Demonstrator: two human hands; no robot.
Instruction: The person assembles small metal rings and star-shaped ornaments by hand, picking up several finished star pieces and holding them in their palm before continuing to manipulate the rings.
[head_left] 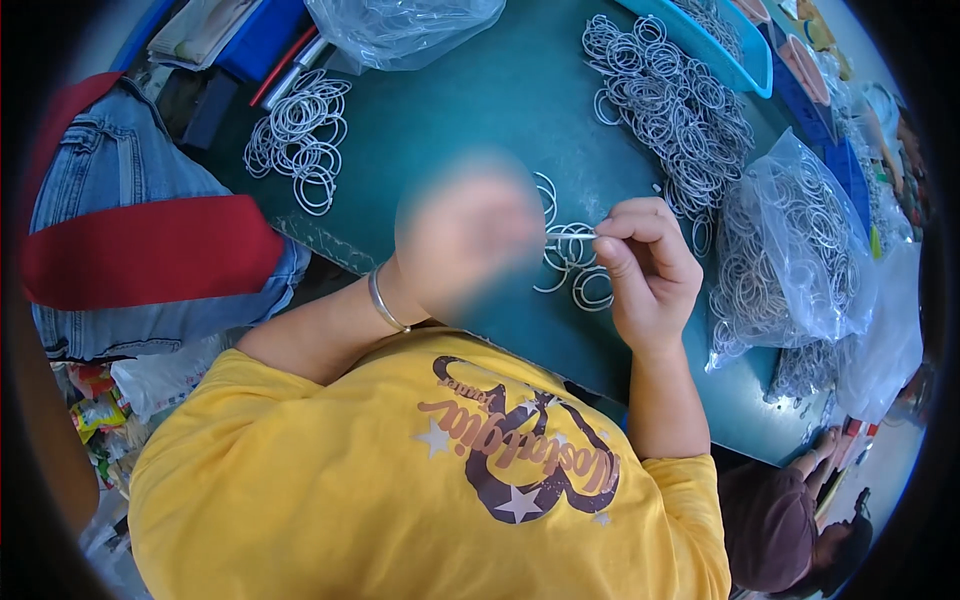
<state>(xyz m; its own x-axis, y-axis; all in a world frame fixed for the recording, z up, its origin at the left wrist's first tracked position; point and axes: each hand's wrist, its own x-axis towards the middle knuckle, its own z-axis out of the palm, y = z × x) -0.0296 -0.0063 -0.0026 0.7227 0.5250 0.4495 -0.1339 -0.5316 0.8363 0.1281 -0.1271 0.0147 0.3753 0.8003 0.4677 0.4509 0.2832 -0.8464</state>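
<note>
Between the thumb and forefinger of my right hand (pixel 650 270) is pinched a thin grey metal ring (pixel 570 236), seen nearly edge-on. My left hand (pixel 470 235) is close to the ring's other end, a metal bangle on its wrist. A blurred patch covers its fingers, so their grip cannot be made out. Beneath and between the hands, several loose rings (pixel 579 288) lie on the green tabletop (pixel 430 110). Farther off to the right spreads a large heap of similar rings (pixel 680 100), and a smaller heap (pixel 295 130) sits to the left.
A light blue tray (pixel 757 75) with rings stands at the far right, near a clear bag full of rings (pixel 790 250). Another clear plastic bag (pixel 410 30) lies at the back. Denim with red cloth (pixel 150 250) is at left. Another person (pixel 770 525) is at lower right.
</note>
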